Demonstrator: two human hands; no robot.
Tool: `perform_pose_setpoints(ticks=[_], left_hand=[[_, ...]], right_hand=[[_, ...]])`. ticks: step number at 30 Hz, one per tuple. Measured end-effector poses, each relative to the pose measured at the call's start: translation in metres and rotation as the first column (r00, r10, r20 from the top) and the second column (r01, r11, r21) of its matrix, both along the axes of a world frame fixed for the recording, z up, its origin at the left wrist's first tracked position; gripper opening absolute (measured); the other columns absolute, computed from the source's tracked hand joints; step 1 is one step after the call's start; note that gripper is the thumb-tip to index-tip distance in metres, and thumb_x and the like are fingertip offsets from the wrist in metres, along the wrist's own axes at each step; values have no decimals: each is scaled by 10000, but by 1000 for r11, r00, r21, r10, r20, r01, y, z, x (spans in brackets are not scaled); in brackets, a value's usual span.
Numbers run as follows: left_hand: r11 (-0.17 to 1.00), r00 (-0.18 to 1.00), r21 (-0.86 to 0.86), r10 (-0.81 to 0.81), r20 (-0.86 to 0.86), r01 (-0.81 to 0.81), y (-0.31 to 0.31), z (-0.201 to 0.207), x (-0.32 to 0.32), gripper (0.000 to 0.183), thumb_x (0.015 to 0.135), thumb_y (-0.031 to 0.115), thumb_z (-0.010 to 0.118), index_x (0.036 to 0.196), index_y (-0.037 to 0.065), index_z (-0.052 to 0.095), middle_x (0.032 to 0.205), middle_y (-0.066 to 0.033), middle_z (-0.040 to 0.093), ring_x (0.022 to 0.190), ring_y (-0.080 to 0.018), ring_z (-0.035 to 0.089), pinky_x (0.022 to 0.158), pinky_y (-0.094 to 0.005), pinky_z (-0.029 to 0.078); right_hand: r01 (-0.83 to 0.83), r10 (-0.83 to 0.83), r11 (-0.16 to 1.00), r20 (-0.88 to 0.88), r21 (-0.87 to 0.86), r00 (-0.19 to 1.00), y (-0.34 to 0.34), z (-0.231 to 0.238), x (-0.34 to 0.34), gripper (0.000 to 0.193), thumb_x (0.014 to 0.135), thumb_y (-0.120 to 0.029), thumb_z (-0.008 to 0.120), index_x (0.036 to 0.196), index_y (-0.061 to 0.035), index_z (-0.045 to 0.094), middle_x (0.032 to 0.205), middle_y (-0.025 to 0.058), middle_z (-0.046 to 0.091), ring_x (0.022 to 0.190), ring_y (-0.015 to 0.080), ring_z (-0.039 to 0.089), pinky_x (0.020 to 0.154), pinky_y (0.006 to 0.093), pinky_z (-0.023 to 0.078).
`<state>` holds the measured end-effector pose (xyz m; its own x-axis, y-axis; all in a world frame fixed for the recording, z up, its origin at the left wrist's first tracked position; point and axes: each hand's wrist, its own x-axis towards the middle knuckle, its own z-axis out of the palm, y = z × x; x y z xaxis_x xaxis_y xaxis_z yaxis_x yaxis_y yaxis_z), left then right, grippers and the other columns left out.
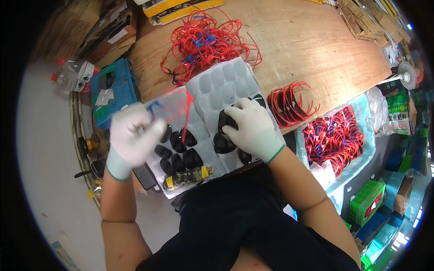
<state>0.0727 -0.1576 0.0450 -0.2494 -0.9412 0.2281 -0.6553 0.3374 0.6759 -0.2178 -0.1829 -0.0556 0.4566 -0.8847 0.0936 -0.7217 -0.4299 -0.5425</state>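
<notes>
White gloves cover both hands. My left hand (134, 134), blurred by motion, is closed with thumb and fingers bent. A thin red glasses frame (188, 108) with a blue part, also smeared, reaches from its fingertips over the tray. My right hand (251, 126) has its fingers and thumb around a dark lens (227, 121) on the moulded white tray (214, 81). Another dark lens (223, 143) lies just below that thumb. Several dark lenses (192, 158) sit on the tray's left part, between the hands. A camouflage-patterned bar with yellow ends (187, 178) lies along the tray's near edge.
A tangled heap of red frames (205, 43) lies on the wooden table (298, 40) beyond the tray. Right of the tray stands a row of red frames with dark lenses (291, 105). A light-blue crate (368, 142) holds more frames. A blue box (113, 90) stands at left.
</notes>
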Motion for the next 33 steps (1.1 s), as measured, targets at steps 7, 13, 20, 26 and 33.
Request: perform_pose_setpoints(ticks=[7, 13, 20, 26, 33], left_hand=[[916, 946, 395, 182, -269, -64, 89, 8, -15, 616, 760, -5, 746, 1327, -17, 505, 732, 23, 564, 638, -42, 477, 592, -223, 366], [885, 824, 464, 280, -492, -24, 131, -6, -18, 250, 705, 19, 740, 924, 38, 623, 715, 83, 551, 606, 13, 414, 558, -196, 309], [832, 601, 516, 309, -737, 204, 161, -18, -22, 427, 630, -147, 524, 1004, 55, 496, 956, -152, 747, 868, -169, 724, 759, -283, 547], [876, 664, 407, 146, -734, 258, 151, -15, -43, 445, 622, -225, 470, 979, 40, 477, 1176, -281, 730, 1084, -324, 732, 917, -344, 575], [829, 515, 385, 140, -846, 407, 154, -5, -58, 522, 678, -254, 436, 1006, 106, 624, 1414, -338, 581, 1301, -527, 591, 934, -475, 627]], right_hand=[[-81, 27, 955, 186, 286, 982, -27, 12, -17, 360, 848, -94, 746, 1196, -52, 668, 983, 132, 701, 939, 270, 700, 857, 366, 553], [-303, 119, 799, 357, 519, 926, -13, 42, -50, 268, 875, -26, 698, 1131, 53, 701, 978, 53, 727, 898, 118, 671, 831, 303, 539], [-244, -315, 699, 596, 672, 738, 79, 52, -57, 142, 1007, -80, 584, 1118, 8, 580, 830, 37, 603, 752, 103, 579, 719, 264, 495], [-276, -489, 636, 654, 720, 578, 114, 29, -27, 121, 1053, -91, 530, 1129, 3, 527, 936, 78, 639, 843, 144, 704, 786, 291, 590], [-192, -217, 756, 516, 626, 829, 127, 25, -43, 301, 922, -78, 735, 1209, 7, 696, 935, 48, 708, 795, 80, 619, 741, 263, 517]])
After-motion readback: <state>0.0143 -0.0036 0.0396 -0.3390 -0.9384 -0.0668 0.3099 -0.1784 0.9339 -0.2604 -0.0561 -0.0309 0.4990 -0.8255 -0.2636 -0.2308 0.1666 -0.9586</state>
